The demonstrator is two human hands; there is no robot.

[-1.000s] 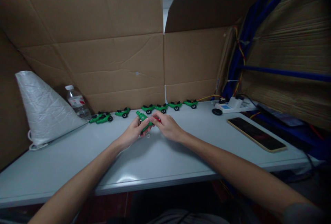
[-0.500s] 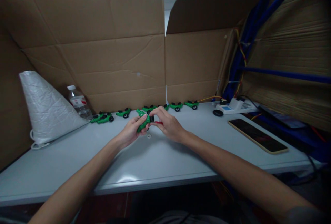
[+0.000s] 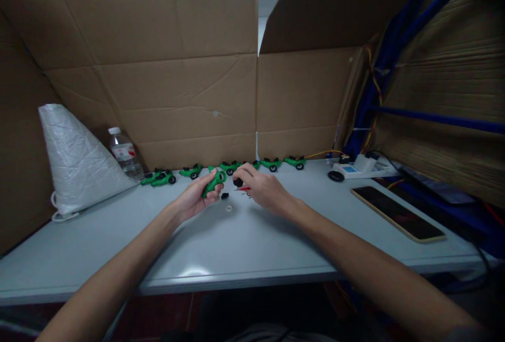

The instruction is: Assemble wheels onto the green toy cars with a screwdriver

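Observation:
My left hand (image 3: 192, 199) is closed around a green toy car body (image 3: 213, 181), held just above the grey table (image 3: 244, 242). My right hand (image 3: 262, 190) pinches a small black wheel (image 3: 238, 182) a short way to the right of the car body; a thin red tool (image 3: 244, 189) shows under its fingers. On the table between the hands lie a small black part (image 3: 224, 195) and a small white ring (image 3: 228, 208). A row of several finished green toy cars (image 3: 272, 163) with black wheels stands along the back, by the cardboard wall.
Cardboard walls (image 3: 177, 84) close off the back and sides. A white woven bag (image 3: 74, 160) and a water bottle (image 3: 124, 153) stand at the back left. A phone (image 3: 396, 218), a white power strip (image 3: 361, 167) with cables and a black disc (image 3: 336, 175) lie at the right.
My hands have drawn apart: the right hand has pulled the black wheel away from the green car body, and a small black part now lies on the table between them.

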